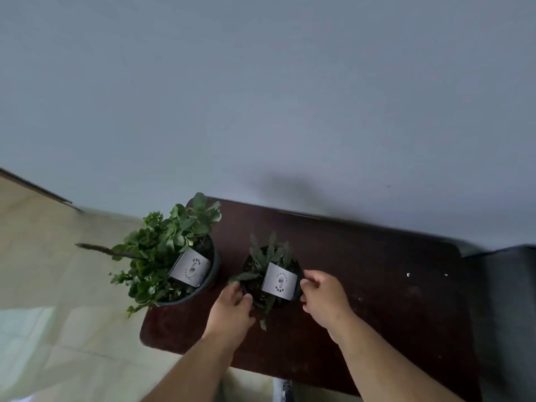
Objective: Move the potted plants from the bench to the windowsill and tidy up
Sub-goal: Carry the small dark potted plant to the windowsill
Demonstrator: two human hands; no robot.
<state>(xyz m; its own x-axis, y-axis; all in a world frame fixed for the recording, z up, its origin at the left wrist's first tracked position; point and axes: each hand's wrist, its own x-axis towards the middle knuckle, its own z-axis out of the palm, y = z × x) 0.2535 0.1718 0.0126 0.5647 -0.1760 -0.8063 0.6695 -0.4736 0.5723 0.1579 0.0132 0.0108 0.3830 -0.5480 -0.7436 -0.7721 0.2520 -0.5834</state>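
We look down at a dark brown bench [362, 285] set against a pale blue-grey wall [261, 97]. Two potted plants stand on it. Our left hand [232, 306] and right hand [324, 294] flank the small dark pot [255, 291], which holds a plant with narrow, dull green leaves and a white printed label card [279, 281]. The pot sits between our palms. Our left fingers curl against its near-left rim and seem to touch it; our right fingers are bent at its right rim, though we cannot tell whether they press on it yet. Neither hand is clamped shut, and the pot rests on the bench.

To lift well, we judge both hands should close low on the pot wall, clear of the leaves and the card, and raise it level so no soil spills.

Just to the left, a larger grey pot [210, 274] with a bushy, bright green plant and its own label card [190, 266] stands at the bench's left end, leaves overhanging the tiled floor [58, 285]. No windowsill is in view.
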